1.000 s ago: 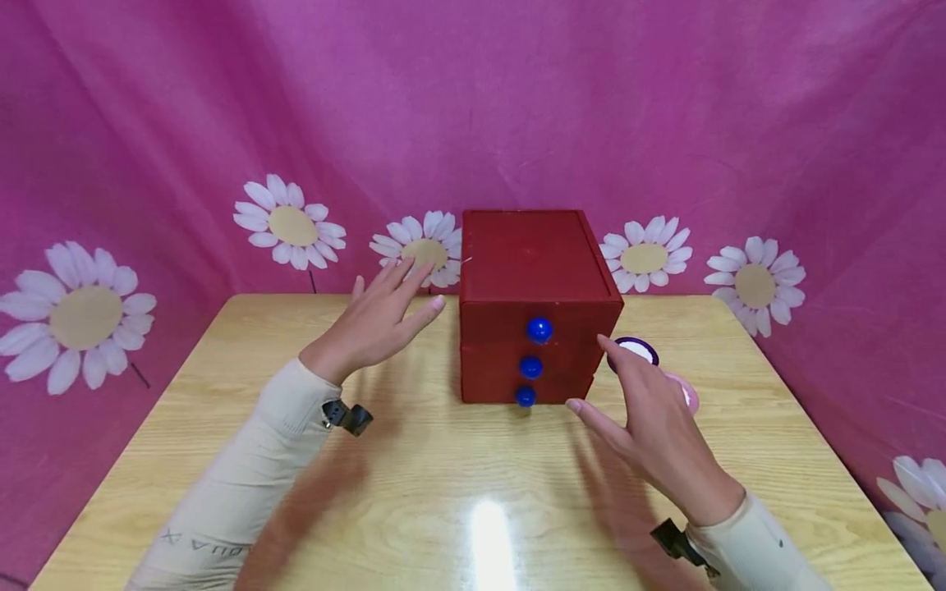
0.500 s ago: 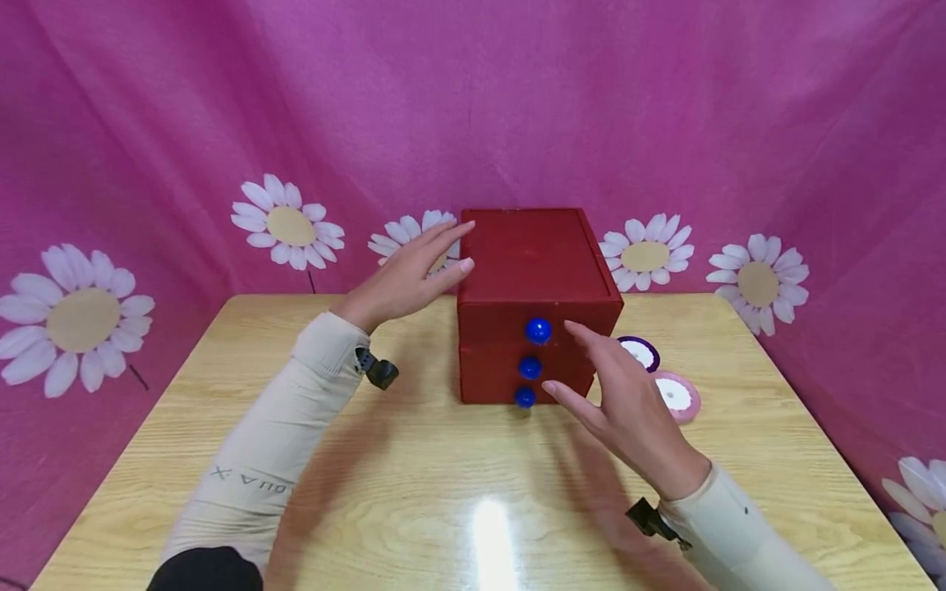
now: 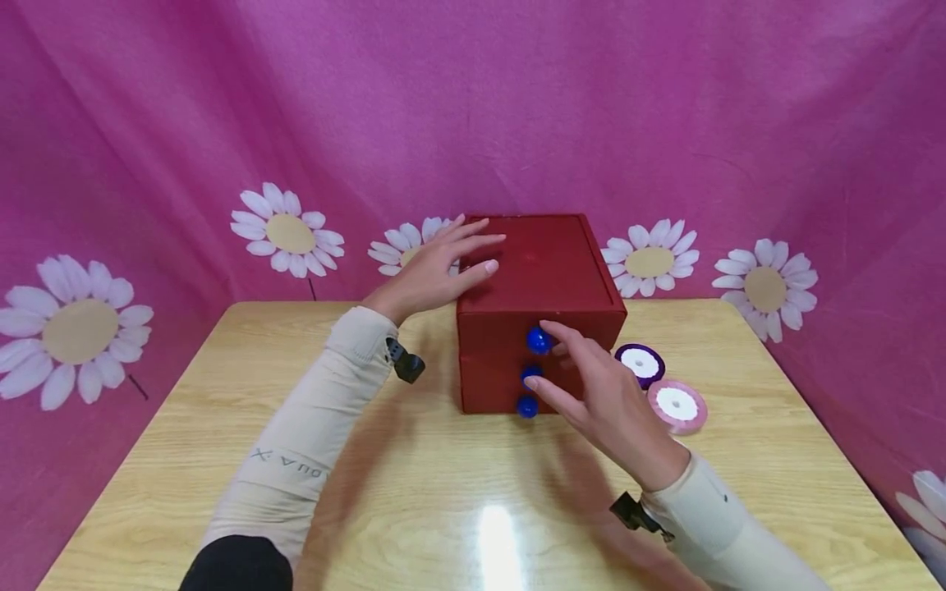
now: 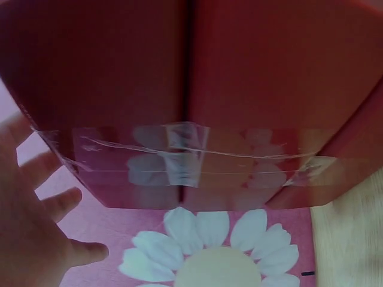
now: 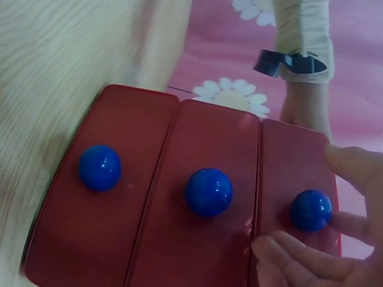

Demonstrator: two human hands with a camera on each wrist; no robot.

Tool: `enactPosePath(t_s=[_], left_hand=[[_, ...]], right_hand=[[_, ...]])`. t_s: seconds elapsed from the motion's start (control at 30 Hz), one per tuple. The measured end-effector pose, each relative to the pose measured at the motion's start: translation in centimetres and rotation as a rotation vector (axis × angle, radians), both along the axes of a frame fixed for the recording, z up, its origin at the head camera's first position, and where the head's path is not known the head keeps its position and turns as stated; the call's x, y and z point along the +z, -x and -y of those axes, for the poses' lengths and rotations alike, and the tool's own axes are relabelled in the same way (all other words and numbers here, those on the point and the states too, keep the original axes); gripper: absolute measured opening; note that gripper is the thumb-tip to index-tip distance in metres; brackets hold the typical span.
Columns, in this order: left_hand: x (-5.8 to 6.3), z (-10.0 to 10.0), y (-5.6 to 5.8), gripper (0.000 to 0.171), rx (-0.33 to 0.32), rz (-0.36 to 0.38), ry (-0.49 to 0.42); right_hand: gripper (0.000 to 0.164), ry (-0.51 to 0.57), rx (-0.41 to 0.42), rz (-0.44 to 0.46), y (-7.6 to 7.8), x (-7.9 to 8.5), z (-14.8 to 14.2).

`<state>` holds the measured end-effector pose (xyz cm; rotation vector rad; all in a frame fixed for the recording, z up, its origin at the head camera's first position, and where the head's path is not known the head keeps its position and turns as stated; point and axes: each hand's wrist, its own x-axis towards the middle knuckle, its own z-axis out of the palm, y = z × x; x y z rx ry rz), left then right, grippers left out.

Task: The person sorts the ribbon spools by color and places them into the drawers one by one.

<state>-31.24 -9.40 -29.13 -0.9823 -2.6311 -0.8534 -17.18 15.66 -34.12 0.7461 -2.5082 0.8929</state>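
Note:
A red drawer box (image 3: 543, 263) stands on the wooden table, three blue knobs down its front. My left hand (image 3: 424, 279) reaches over its upper left edge, fingers spread and straight. In the left wrist view the same hand (image 4: 30, 221) appears beside the taped side of the box. At the front, my right hand (image 3: 609, 402) has its index fingertip right at the top knob (image 3: 539, 340). Its thumb overlaps the middle knob (image 3: 530, 376) in the head view. Seen from the right wrist, the fingers (image 5: 353, 167) are spread around the top knob without closing on it.
To the right of the box lie a purple spool (image 3: 640, 362) and a pink spool (image 3: 677, 405), both with white centres. A pink cloth (image 3: 332, 98) printed with daisies hangs behind and beside the table (image 3: 443, 492).
My left hand has moved right, from beside the box to over its top edge. The right hand has shifted left to the knobs, uncovering more of the spools. The drawers stay closed.

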Motion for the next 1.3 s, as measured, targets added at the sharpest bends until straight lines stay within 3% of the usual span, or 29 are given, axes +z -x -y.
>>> enactPosePath(t_s=[0.17,0.3,0.4,0.57,0.73,1.0,1.3], left_hand=[[-0.6,-0.1,0.4,0.053,-0.001,-0.002,-0.010],[-0.9,-0.2,0.7,0.045,-0.051,0.002,-0.064],[-1.3,-0.3,0.9,0.042,-0.083,0.017,-0.105],[-2.2,-0.4,1.0,0.044,-0.082,0.020,-0.149],[-2.9,-0.9,1.1,0.045,-0.107,-0.032,-0.265],[-4.3,-1.5,0.9,0.045,-0.102,-0.024,-0.475],[-4.9,-2.3,1.1,0.047,-0.071,-0.050,-0.578]], right_hand=[[0.061,0.092,0.057,0.113,0.5,0.2,0.0],[0.055,0.144,0.072,0.155,0.9,0.2,0.0],[0.051,0.160,0.070,0.176,1.0,0.1,0.0],[0.045,0.192,0.026,0.196,1.3,0.0,0.3],[0.037,0.245,-0.016,0.176,1.6,-0.2,0.5],[0.032,0.316,-0.048,0.114,1.7,-0.9,1.1],[0.030,0.351,-0.079,0.027,1.7,-1.2,1.5]])
